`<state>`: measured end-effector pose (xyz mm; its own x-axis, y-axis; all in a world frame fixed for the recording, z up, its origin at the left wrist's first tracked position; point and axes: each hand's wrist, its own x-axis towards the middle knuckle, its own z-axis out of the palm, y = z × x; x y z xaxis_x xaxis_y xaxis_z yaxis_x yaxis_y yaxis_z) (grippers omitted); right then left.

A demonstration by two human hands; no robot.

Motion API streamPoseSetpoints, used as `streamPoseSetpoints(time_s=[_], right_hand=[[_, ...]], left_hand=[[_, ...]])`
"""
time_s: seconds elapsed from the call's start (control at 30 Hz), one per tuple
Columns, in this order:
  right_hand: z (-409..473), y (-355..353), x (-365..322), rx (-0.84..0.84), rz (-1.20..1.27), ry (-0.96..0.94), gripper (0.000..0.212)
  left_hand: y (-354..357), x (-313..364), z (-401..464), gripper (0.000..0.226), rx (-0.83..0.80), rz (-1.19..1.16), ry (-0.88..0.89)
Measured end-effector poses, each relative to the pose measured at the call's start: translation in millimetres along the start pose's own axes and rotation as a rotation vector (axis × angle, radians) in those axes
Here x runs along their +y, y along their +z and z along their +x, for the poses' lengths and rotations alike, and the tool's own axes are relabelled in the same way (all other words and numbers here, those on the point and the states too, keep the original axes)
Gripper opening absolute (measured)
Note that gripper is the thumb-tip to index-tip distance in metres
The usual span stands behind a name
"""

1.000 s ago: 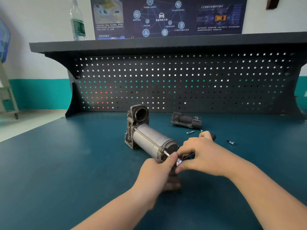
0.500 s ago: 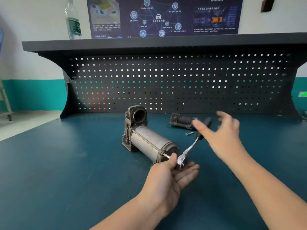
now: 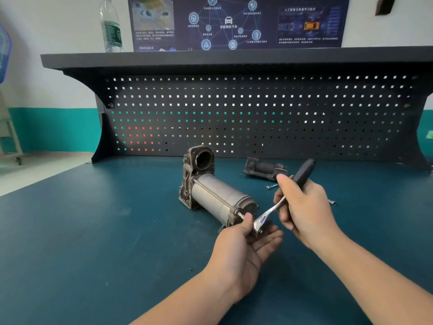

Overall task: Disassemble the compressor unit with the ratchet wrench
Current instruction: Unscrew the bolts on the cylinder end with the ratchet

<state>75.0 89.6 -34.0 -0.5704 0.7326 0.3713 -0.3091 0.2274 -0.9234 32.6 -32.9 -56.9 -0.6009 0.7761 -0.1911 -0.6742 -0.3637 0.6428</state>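
Note:
The compressor unit, a grey metal cylinder with a cast head at its far end, lies on the blue bench. A long bolt runs along its side. The ratchet wrench has its chrome head at the cylinder's near end and its black handle pointing up and away. My right hand is closed around the handle. My left hand lies palm up under the ratchet head, thumb pressed on the head beside the bolt end.
A removed dark compressor part lies behind, near the pegboard. One loose bolt lies in front of it and another lies right of my right hand. A water bottle stands on the shelf.
My right hand let go near the ratchet head, swung out open to the right, then came back and closed on the black handle. My left hand turned palm up under the head.

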Motion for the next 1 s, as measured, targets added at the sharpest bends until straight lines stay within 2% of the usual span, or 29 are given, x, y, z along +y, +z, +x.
streamPoseSetpoints(time_s=[0.1,0.27,0.4,0.5,0.57,0.6,0.67,0.77,0.83,0.87,0.9,0.93,1.0], right_hand=[[3.3,-0.1,1.0,0.021,-0.037,-0.025,0.034],[6.3,5.9,-4.9,0.104,-0.141,-0.119,0.028],[-7.0,19.0,-20.3,0.032,-0.324,-0.443,0.027],[-13.8,26.5,-28.1,-0.041,-0.465,-0.703,0.034],[-17.1,28.6,-27.6,-0.057,-0.514,-0.808,0.036],[-17.5,28.2,-25.4,-0.059,-0.496,-0.784,0.037],[-12.9,23.7,-18.6,0.002,-0.374,-0.581,0.034],[2.5,9.6,-2.1,0.168,-0.114,-0.078,0.023],[8.2,2.8,11.1,0.213,0.134,0.334,0.019],[9.1,1.6,16.3,0.218,0.204,0.442,0.019],[9.1,1.9,18.3,0.218,0.220,0.469,0.020],[8.6,3.1,17.7,0.215,0.200,0.408,0.021],[3.2,7.6,9.2,0.200,0.110,0.097,0.023]], left_hand=[[-3.9,2.6,1.9,0.021,0.007,0.041,0.036],[-5.3,5.7,4.6,0.023,0.008,0.095,0.025],[-4.5,6.5,5.3,0.026,-0.019,0.057,-0.005],[-5.2,7.5,5.5,0.024,-0.045,0.034,-0.010],[-5.3,9.3,5.4,0.020,-0.046,0.016,-0.006],[-5.5,10.2,5.7,0.019,-0.043,0.007,-0.009],[-5.3,11.4,7.7,0.019,-0.026,0.001,-0.018],[-5.9,10.9,10.7,0.018,0.007,0.027,-0.022],[-6.4,10.0,11.1,0.018,0.008,0.044,-0.024],[-6.5,9.7,11.0,0.019,0.008,0.046,-0.024],[-6.9,9.5,10.7,0.019,0.007,0.043,-0.022],[-7.0,9.5,10.0,0.019,0.002,0.037,-0.020],[-7.8,10.8,9.1,0.020,-0.009,0.021,-0.018]])
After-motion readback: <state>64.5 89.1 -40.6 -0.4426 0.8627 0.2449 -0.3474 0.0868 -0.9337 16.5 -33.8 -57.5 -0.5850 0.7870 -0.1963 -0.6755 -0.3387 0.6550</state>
